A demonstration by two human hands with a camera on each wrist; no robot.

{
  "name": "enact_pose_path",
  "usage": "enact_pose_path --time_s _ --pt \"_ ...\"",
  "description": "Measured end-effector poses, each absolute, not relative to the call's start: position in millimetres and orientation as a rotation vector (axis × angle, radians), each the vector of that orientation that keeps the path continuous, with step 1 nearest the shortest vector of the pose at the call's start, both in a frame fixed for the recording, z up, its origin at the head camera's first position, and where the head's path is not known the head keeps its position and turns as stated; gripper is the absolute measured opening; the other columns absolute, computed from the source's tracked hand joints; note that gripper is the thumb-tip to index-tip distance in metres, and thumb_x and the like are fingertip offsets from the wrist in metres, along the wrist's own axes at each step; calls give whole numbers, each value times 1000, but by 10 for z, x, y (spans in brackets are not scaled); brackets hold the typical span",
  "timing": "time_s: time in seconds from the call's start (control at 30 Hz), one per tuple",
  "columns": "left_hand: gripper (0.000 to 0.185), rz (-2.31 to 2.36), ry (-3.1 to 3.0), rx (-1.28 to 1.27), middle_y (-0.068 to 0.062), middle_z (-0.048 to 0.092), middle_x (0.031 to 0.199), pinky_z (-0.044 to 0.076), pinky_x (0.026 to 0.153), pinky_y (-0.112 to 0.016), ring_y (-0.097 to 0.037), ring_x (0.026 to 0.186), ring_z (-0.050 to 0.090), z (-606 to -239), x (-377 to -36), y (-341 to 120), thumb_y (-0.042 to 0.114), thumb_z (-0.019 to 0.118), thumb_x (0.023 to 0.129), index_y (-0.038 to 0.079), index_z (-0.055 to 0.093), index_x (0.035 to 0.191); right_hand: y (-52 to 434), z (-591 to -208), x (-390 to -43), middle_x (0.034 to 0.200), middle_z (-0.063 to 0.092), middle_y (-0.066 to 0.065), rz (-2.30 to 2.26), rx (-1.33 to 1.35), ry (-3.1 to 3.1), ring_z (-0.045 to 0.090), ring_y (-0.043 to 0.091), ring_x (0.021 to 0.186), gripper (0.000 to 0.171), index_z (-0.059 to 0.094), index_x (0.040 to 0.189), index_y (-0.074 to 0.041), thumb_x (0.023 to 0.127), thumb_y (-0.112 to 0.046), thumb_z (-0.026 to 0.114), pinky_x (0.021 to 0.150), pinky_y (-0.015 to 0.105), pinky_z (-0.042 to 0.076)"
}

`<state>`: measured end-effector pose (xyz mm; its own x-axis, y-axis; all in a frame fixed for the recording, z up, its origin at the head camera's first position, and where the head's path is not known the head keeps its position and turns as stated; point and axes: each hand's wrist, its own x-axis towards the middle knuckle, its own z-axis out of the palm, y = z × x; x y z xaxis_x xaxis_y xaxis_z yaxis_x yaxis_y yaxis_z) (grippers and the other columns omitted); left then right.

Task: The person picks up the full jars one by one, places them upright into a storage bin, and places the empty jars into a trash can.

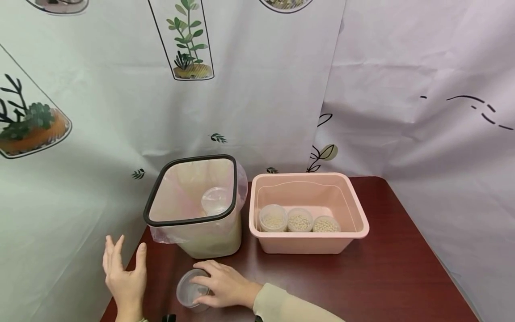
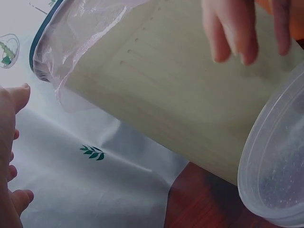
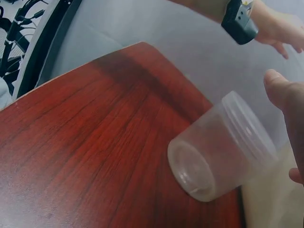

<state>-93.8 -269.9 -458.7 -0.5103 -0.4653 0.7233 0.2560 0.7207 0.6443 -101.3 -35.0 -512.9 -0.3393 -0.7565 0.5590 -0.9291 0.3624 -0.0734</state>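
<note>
A clear plastic tub (image 1: 187, 290) stands upright near the front of the table, with no contents showing in it. Over its right side hangs my right hand (image 1: 223, 284), fingers spread and slightly bent. In the right wrist view, the thumb (image 3: 280, 90) is apart from the tub (image 3: 216, 147). My left hand (image 1: 126, 279) is raised in the air left of the tub, palm up and fingers loosely apart, holding nothing. The left wrist view catches the tub's rim (image 2: 249, 156) at the right edge and blurred right-hand fingers (image 2: 237, 38) above.
Behind the tub stands a cream bin (image 1: 217, 239) with a black rim and pink bag liner; a clear round plastic piece (image 1: 215, 199) lies inside. To its right, a pink basin (image 1: 306, 245) holds three tubs of pale beads (image 1: 299, 221). A printed curtain (image 1: 257, 103) hangs behind.
</note>
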Motion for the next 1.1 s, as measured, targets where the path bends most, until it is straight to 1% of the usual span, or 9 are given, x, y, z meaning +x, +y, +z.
enact_pose_path --time_s 0.1,0.27,0.47,0.57,0.67,0.87,0.97,1.1 --pt "56 -888 -1920 171 -3 37 144 23 107 -35 -29 132 32 -4588 -926 -2696 10 76 75 8 57 128 -352 -5171 -1013 131 46 5 481 1470 -2212 46 13 117 42 63 115 -22 86 -52 58 98 16 32" --pt "57 -883 -1920 172 -4 39 143 25 106 -33 -30 131 34 -4581 -926 -2679 11 75 76 8 56 129 -362 -5230 -1012 132 45 5 463 1482 -2249 45 13 116 45 61 118 -22 86 -53 57 95 16 35" --pt "55 -885 -1924 179 -3 41 142 26 105 -28 -30 130 36 -4593 -914 -2670 11 75 76 6 56 128 -391 -5296 -985 132 43 7 469 1482 -2331 43 15 118 52 57 122 -21 84 -57 57 92 16 38" --pt "55 -884 -1921 185 -3 43 141 26 105 -28 -29 129 37 -4607 -914 -2678 11 75 76 5 56 127 -405 -5328 -977 133 42 8 466 1480 -2352 42 16 120 52 57 123 -22 84 -56 57 90 17 40" --pt "55 -887 -1921 188 -3 43 141 26 105 -28 -27 129 37 -4612 -908 -2680 11 75 76 6 56 128 -420 -5356 -972 135 40 7 488 1479 -2371 43 15 120 52 57 122 -22 83 -56 58 89 18 41" --pt "55 -883 -1941 202 -7 42 142 26 106 -31 -27 130 35 -4611 -885 -2677 11 73 78 6 54 130 -453 -5379 -957 132 38 8 587 1465 -2405 48 12 111 52 56 118 -22 80 -56 62 81 15 44" --pt "55 -878 -1955 218 -6 41 142 26 106 -32 -27 131 34 -4619 -879 -2684 12 73 79 4 53 130 -459 -5375 -940 131 37 8 616 1454 -2426 49 13 109 50 56 118 -21 81 -54 63 76 14 45" --pt "54 -872 -1962 220 -5 40 143 26 106 -36 -30 131 34 -4622 -882 -2700 13 72 80 4 53 130 -465 -5387 -933 130 38 9 662 1433 -2427 48 14 110 46 56 116 -20 82 -50 63 70 13 45"
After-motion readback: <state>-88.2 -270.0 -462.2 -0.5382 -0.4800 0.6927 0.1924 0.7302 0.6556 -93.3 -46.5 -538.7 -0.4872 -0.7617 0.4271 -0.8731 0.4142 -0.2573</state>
